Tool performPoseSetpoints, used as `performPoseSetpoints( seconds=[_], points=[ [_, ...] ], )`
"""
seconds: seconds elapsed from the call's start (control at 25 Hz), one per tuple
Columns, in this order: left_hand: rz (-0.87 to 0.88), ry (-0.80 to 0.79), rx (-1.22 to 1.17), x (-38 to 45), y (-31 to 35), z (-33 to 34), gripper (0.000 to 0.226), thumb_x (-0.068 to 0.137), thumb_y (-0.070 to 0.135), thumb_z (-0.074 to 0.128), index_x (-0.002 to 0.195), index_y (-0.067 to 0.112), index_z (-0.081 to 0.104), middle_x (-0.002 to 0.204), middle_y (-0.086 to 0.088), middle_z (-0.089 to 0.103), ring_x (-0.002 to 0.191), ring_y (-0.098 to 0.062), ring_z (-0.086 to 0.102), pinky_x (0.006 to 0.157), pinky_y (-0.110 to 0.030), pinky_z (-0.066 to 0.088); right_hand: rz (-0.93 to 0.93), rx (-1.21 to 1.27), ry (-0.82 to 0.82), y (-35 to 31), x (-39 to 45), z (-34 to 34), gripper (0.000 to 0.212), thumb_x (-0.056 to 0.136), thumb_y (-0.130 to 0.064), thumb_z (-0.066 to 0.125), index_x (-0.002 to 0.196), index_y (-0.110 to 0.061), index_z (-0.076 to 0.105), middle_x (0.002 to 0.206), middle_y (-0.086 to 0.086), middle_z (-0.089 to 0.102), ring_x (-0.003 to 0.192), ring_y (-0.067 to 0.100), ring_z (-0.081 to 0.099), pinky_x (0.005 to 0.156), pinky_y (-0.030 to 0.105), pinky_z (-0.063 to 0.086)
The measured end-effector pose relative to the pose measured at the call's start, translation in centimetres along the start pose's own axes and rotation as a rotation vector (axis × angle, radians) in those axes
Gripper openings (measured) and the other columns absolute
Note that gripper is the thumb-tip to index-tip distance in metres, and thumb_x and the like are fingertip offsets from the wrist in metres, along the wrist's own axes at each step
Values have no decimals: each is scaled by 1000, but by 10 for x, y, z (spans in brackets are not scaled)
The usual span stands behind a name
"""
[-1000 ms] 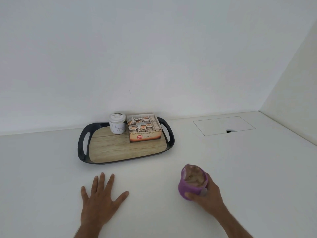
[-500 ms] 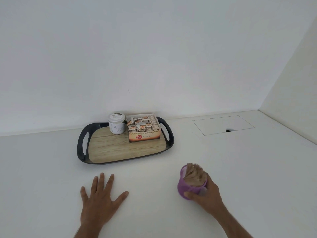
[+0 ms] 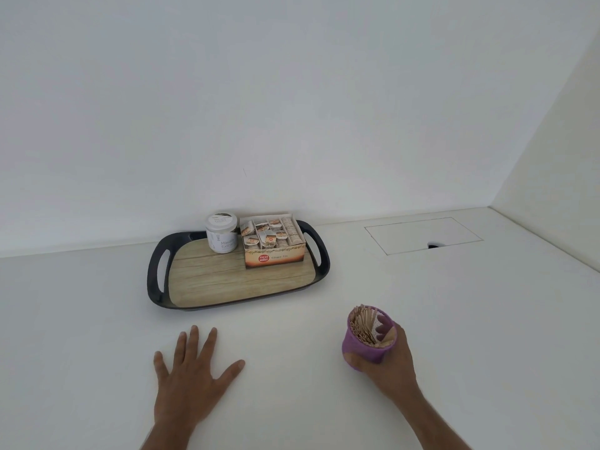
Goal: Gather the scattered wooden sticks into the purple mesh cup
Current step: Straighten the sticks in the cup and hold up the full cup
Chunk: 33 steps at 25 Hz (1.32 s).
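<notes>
The cup [image 3: 365, 350], purple mesh, sits low on the white tabletop [image 3: 470, 319], near the front and right of centre, tilted so its mouth faces up and toward the camera. A bundle of sticks [image 3: 365, 324] stands packed inside it, leaning to the left side of the mouth. The right hand [image 3: 388, 362] wraps round the cup from its right and near side; its grip is clamped on the cup, thumb across the lower front, fingers curled behind. The left hand [image 3: 191, 381] lies flat on the tabletop, palm down, fingers spread and straight, its grip apart and holding nothing, well apart from the cup. Farther back stands a dark tray [image 3: 156, 274] with a wood-look floor. On it, at the back, a white jar [image 3: 221, 237] stands just beside an open box [image 3: 274, 250] of sachets.
</notes>
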<state>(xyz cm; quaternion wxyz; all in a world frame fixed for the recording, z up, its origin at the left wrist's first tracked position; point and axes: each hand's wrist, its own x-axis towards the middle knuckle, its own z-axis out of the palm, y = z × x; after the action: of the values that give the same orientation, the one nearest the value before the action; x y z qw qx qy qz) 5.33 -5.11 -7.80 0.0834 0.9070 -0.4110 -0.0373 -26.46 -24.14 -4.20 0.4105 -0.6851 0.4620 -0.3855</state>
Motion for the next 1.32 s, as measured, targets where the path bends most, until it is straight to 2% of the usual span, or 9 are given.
performPoseSetpoints(
  seconds=[0.16,0.28,0.36,0.56,0.76,0.88,1.0,1.24,1.32],
  points=[
    [1,0,-7,0,0,0,103,68,95,1,155,40,8,166,3,5,153,-17,-4,117,-58,-4,-36,4,-118,8,-2,-9,84,56,-17,83,131,-28,49,126,-7,65,117,5,60,98,24,49],
    [-1,-7,-6,0,-1,1,103,68,95,1,155,40,7,166,3,5,153,-17,-4,117,-58,-5,-48,-29,-36,2,0,-9,80,44,-35,92,116,-46,57,109,-22,70,101,-2,65,77,9,51],
    [0,-4,-3,1,-1,1,103,68,95,1,155,40,8,166,3,5,153,-17,-4,117,-58,-4,-44,-8,42,-3,3,-6,75,37,-43,96,104,-44,62,98,-21,71,86,0,68,64,12,52],
    [1,-3,-2,2,-2,2,103,68,96,1,154,41,9,166,3,6,153,-17,-3,117,-58,-3,-80,-98,-54,3,-5,-1,83,49,-30,90,118,-49,48,117,-17,65,104,-7,60,80,6,47],
    [3,-4,-12,0,-1,2,103,68,95,2,155,40,9,166,2,6,153,-17,-2,117,-58,-3,31,-55,63,3,-3,0,76,38,-42,94,104,-39,57,101,-13,71,89,-8,65,68,10,50],
    [4,0,-8,0,-1,1,103,68,95,1,154,40,8,166,2,6,153,-17,-3,117,-58,-3,-3,-110,1,1,-5,2,79,40,-41,97,108,-38,57,101,-17,71,91,-2,68,72,6,48],
    [5,-6,-1,0,0,1,103,68,95,1,155,40,9,166,2,7,153,-18,-2,117,-59,-2,95,-75,118,-4,-2,-2,84,39,-44,98,106,-39,48,98,-21,65,91,7,67,67,12,46],
    [5,-3,0,-1,0,1,102,69,95,2,155,39,10,166,2,8,153,-18,-1,117,-59,-1,112,-106,116,-5,-6,-1,90,31,-61,90,108,-40,49,101,-18,68,91,4,66,72,18,50],
    [6,15,-8,-1,-1,1,103,68,95,1,155,40,10,166,2,8,153,-18,-1,117,-59,-1,91,-136,25,-4,-6,1,84,31,-59,92,104,-41,53,97,-23,71,88,-3,67,70,8,48]
  ],
)
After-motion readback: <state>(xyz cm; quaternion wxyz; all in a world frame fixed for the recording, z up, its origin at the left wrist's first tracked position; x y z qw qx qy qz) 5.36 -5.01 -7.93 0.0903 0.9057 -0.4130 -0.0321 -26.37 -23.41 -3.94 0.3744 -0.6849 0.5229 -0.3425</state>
